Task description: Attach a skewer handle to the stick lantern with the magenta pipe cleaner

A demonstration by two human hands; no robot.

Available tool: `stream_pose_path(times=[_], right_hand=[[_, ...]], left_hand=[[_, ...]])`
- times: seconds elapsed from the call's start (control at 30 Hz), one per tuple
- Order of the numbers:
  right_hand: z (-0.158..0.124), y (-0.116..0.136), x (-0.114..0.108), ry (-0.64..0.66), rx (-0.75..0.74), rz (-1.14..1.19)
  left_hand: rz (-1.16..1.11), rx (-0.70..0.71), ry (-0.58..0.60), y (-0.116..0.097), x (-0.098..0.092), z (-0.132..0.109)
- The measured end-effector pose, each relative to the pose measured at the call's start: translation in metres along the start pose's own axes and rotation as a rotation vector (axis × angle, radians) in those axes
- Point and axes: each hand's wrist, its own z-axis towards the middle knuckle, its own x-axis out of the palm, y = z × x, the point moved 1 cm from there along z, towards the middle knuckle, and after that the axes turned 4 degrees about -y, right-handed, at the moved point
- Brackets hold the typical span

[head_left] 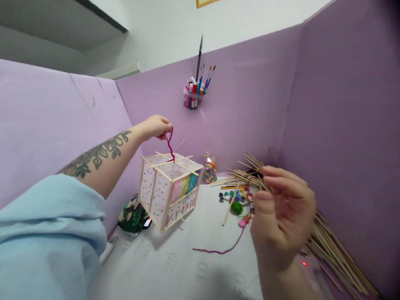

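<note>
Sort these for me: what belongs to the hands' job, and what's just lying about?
Part of the job, apparently: magenta yarn loop, pinched by the left hand; stick-framed lantern, tied to it; loose yarn strand, near the right hand.

Just lying about, probably: marker cup; paintbrushes; jar of colorful balls; green ball; wooden sticks.

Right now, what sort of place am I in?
Probably a craft workspace: a clear plastic cup of coloured markers and paintbrushes, a pile of thin tan wooden sticks, and a colour-dotted, wooden-framed white box on magenta yarn in the left hand.
</note>
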Motion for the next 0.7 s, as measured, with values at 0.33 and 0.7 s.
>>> stream_pose_path(times=[0.33, 0.7], right_hand=[[0.000, -0.003, 0.001, -0.001, 0.013, -0.043], [0.001, -0.014, 0.001, -0.070, 0.055, -0.064]], left_hand=[[0.062, 0.082, -0.156, -0.027, -0.029, -0.019], [-0.301, 0.121, 0.027, 0.024, 0.021, -0.020]])
